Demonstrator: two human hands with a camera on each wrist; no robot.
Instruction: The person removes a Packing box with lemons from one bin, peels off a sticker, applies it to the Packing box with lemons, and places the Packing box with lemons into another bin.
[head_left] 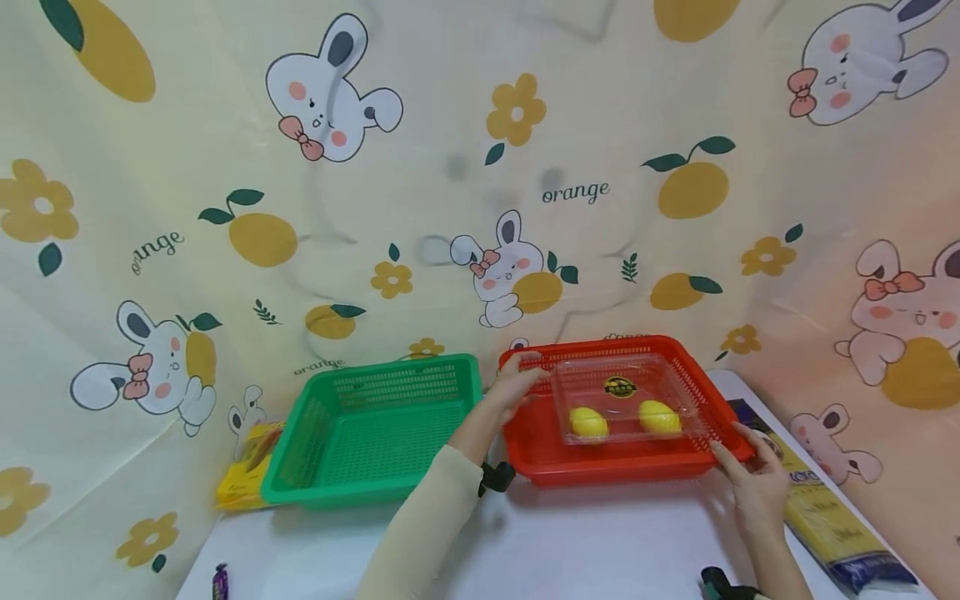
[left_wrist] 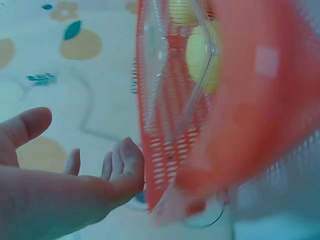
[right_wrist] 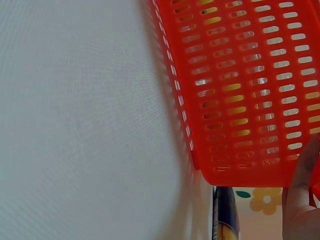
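A red slotted plastic basket [head_left: 600, 468] is at the right of the table. Inside it sits a clear plastic box [head_left: 626, 375] with a dark and yellow label. Two yellow lemons [head_left: 660, 417] show through the clear plastic. My right hand [head_left: 757, 487] grips the basket's near right corner, thumb on the outer wall and fingers at the rim. At the basket's left rim is my left hand [head_left: 513, 387], fingers spread and lightly bent, thumb apart; contact is hard to tell. The left wrist view is partly blurred by a red shape up close.
Left of the red basket stands a green basket [head_left: 375, 492]. A yellow packet [head_left: 247, 479] lies behind its left side. A long yellow and blue packet [head_left: 832, 521] runs along the table's right edge. A small purple-wrapped item [head_left: 220, 582] lies at the front left. A printed curtain hangs behind.
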